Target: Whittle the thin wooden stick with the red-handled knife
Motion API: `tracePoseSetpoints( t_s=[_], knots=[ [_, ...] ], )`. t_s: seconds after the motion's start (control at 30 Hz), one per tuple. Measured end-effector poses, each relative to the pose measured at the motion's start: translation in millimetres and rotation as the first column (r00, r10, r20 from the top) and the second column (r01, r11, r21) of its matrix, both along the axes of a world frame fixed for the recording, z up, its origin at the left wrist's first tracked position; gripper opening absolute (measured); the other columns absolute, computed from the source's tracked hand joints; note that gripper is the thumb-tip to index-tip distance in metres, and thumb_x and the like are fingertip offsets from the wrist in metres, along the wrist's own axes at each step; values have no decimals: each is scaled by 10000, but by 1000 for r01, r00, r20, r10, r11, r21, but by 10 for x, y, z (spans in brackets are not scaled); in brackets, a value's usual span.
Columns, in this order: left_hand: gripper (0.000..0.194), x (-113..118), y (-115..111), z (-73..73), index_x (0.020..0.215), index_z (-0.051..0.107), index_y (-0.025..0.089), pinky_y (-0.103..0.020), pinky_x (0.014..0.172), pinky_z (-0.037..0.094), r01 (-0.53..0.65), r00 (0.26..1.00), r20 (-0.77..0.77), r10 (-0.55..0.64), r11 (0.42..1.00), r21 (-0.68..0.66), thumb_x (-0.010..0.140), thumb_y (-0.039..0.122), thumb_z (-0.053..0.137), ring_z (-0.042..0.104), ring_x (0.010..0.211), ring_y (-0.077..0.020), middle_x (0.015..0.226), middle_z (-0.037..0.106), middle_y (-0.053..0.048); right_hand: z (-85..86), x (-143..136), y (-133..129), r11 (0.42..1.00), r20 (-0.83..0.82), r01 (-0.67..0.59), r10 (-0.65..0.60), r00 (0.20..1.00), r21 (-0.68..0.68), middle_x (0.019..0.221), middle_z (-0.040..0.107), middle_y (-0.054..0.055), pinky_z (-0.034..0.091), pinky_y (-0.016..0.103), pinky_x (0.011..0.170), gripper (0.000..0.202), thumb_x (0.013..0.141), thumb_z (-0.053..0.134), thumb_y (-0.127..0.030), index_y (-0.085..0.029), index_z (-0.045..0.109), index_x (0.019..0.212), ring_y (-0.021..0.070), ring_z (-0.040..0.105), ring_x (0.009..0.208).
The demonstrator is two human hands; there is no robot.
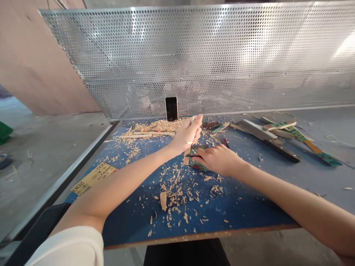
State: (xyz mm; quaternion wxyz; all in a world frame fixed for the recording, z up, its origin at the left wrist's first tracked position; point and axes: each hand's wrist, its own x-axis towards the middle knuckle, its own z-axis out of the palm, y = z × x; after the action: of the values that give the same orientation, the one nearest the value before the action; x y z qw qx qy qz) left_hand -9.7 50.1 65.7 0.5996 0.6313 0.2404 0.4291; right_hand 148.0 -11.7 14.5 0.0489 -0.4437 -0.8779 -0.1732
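Observation:
My left hand [188, 133] is closed in a fist around a strip of wood [186, 159], whose pale lower end shows below it. My right hand [219, 159] is closed on a knife [190, 155]; its dark blade points left and lies close to the wood strip. Most of the knife's handle is hidden in my fingers. Under and beside the blade is a dark green, patterned block [199, 165], partly covered by my right hand. Wood shavings [177, 181] lie scattered in front of both hands, with a larger wood chip [163, 200] among them.
A phone [171, 109] stands upright behind a heap of shavings [149, 127], against a perforated metal panel [210, 55]. A saw [263, 136] and painted wood strips [313, 142] lie at right. Yellow sandpaper [94, 178] lies left on the blue table [133, 221].

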Motion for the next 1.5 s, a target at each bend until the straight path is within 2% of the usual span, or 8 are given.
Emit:
tracePoseSetpoints(
  t_s=[0.33,0.6,0.77,0.97,1.3,1.37,1.43,1.5],
  knots=[
    [420,-33,54,-60,751,308,245,-215,385,147,-112,990,80,114,993,-26,1021,517,479,204,373,-50,507,261,104,-10,-22,33,1000,-62,17,-18,998,-15,741,724,95,184,320,582,552,1094,244,-515,-169,659,981,165,590,543],
    [423,47,-105,-12,763,325,242,-215,396,157,-128,990,61,129,992,-6,1008,528,518,217,403,-55,535,255,100,4,-43,-36,999,-65,50,-51,997,-21,729,718,97,203,311,589,568,1100,248,-501,-163,693,1004,189,619,587],
    [430,93,-119,-13,759,315,244,-211,399,143,-161,984,74,160,987,-5,1010,526,521,183,406,-58,541,222,105,13,-121,-124,993,-55,107,-110,992,-47,765,723,127,271,308,592,564,1095,265,-493,-147,704,1012,221,658,639],
    [434,77,-58,-54,766,311,245,-209,399,142,-269,956,125,267,963,5,1013,534,520,179,417,-65,538,204,102,-96,-253,-251,968,-104,244,-250,963,-63,761,717,160,336,300,588,590,1100,232,-482,-118,690,1023,237,687,638],
    [402,27,10,-107,782,320,252,-224,420,192,-414,908,91,409,910,33,1033,545,432,212,416,-85,545,216,101,-174,-309,-239,961,-196,238,-262,945,-139,785,725,149,333,305,554,572,1093,241,-489,-132,678,999,229,678,624],
    [401,6,21,-95,787,324,254,-225,430,204,-378,924,63,376,925,29,1029,558,425,211,415,-89,542,221,106,-169,-300,-232,960,-199,232,-261,944,-159,778,722,140,332,306,562,565,1088,256,-499,-139,683,1008,225,667,615],
    [393,-60,11,-51,810,351,255,-222,449,248,-277,961,-11,278,960,41,1010,575,462,239,420,-90,538,258,108,-147,-281,-226,960,-194,224,-256,947,-171,779,718,137,326,304,574,560,1085,261,-500,-139,685,1030,219,661,620],
    [384,-192,-44,16,861,412,244,-222,501,334,-160,976,-136,172,983,94,975,590,535,353,463,-95,564,375,84,-124,-255,-217,960,-182,218,-249,951,-173,790,716,139,317,303,578,563,1085,251,-492,-134,684,1058,217,658,631]
  ],
)
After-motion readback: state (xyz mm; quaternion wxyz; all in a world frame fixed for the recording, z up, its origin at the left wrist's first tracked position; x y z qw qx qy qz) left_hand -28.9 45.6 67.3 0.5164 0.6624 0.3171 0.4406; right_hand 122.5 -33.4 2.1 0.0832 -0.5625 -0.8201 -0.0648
